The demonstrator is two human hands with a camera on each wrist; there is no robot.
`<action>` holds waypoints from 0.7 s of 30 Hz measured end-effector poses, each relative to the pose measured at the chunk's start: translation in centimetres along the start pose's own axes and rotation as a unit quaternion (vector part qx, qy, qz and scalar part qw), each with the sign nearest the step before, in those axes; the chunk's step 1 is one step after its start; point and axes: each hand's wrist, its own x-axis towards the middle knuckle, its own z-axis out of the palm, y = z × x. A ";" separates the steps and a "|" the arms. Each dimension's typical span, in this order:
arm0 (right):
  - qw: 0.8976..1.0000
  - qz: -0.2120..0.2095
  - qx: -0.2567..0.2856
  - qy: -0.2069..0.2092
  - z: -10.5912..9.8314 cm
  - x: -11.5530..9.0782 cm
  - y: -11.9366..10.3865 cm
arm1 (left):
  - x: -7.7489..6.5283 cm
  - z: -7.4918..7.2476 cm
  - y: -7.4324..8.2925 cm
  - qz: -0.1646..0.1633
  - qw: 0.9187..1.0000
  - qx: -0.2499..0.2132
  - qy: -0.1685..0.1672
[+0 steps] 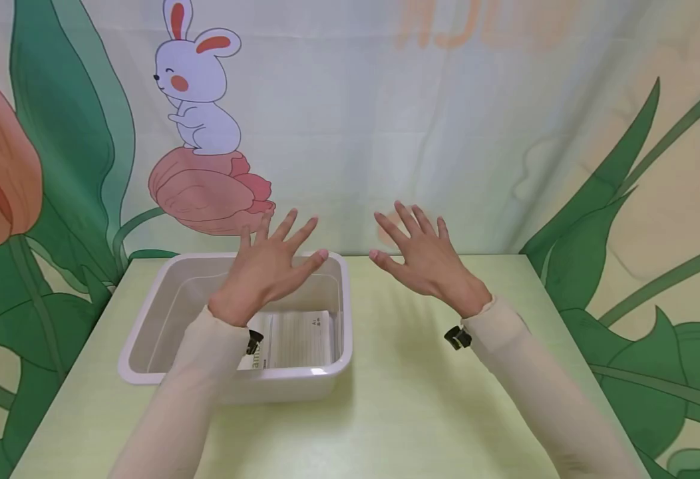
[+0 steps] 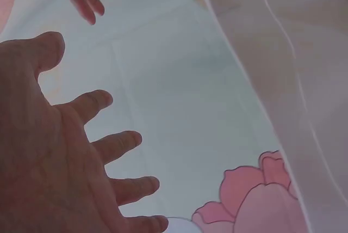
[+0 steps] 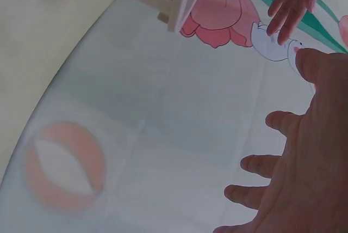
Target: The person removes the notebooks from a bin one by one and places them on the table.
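Both hands are raised with fingers spread and hold nothing. The left hand (image 1: 266, 266) hovers over a pale plastic basin (image 1: 146, 319) on the left of the table. Inside the basin, at its right side, lies a notebook or pad with a lined page (image 1: 299, 339), partly hidden by the left sleeve and the basin rim. My right hand (image 1: 430, 263) is in the air above the table, to the right of the basin. In the left wrist view the left palm (image 2: 49, 151) shows with all its fingers apart; the right wrist view shows the right palm (image 3: 310, 162) likewise.
A light green table (image 1: 410, 412) carries the basin. Behind and at both sides hangs a printed cloth (image 1: 338, 133) with a rabbit, tulips and leaves. Black wrist mounts (image 1: 458, 338) sit under the cuffs.
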 end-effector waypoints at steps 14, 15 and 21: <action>0.996 -0.069 -0.012 0.050 -0.1 -1.1 -1.9 | -5.4 -0.9 0.3 0.020 0.998 0.011 0.056; 0.996 -0.074 -0.011 0.051 -0.1 -1.1 -2.1 | -5.8 -0.8 0.2 0.019 0.998 0.010 0.060; 0.993 -0.108 -0.001 0.056 0.3 -1.0 -2.9 | -8.2 0.2 -0.2 0.015 0.996 0.004 0.091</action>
